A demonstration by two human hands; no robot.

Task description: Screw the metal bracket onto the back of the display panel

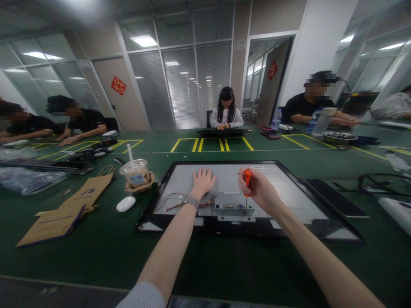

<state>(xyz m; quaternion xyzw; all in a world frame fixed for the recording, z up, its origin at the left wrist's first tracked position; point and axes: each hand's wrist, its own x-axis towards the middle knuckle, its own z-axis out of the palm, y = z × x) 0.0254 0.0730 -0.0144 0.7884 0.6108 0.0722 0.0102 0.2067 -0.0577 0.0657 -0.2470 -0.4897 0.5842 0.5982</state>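
A large flat display panel (180, 179) with a black frame lies on the green table in front of me. My left hand (203, 183) rests on its pale back with the fingers spread. Gripped in my right hand (261, 190) is a screwdriver (247, 177) with an orange handle, held upright. Its thin shaft points down at the metal bracket (233, 205) near the panel's front edge, where connector ports show. Whether the tip sits in a screw is too small to tell. Thin cables (175, 203) run from the bracket toward the panel's left side.
To the left are a lidded drink cup (135, 173) with a straw, a white mouse (126, 204) and a brown paper bag (70, 207). A black slab (334, 196) and a dark cable (369, 184) lie at right. Several people sit around the table.
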